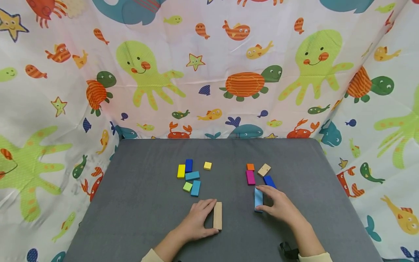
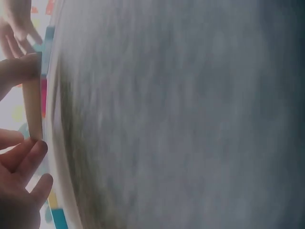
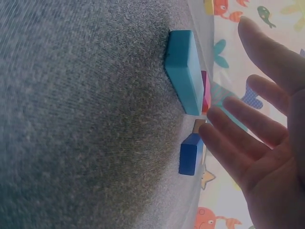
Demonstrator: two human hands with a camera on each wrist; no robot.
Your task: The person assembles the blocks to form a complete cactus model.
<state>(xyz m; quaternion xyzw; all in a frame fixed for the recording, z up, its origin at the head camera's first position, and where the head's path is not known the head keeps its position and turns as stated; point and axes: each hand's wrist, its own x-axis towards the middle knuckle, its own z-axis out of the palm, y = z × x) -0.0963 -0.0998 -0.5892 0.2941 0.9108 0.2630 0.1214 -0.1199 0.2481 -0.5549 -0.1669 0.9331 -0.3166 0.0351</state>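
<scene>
A long plain wood block (image 1: 217,216) is pinched lengthwise by my left hand (image 1: 196,221), thumb at its near end and fingertips at its far end; the left wrist view shows the wood block (image 2: 33,102) between thumb and fingers. My right hand (image 1: 284,206) is at a light blue block (image 1: 258,199), its fingers by the far end and thumb by the near end in the head view. In the right wrist view the light blue block (image 3: 185,71) lies on the cloth, and my right hand (image 3: 267,129) has its fingers extended beside it, with a visible gap.
Left of centre on the grey table (image 1: 137,218) lie a yellow block (image 1: 181,171), a dark blue block (image 1: 188,165) and several others. Beyond my right hand are magenta (image 1: 250,177), orange (image 1: 250,167), wood (image 1: 264,170) and dark blue (image 1: 270,181) blocks. A black object (image 1: 289,251) lies by my right wrist.
</scene>
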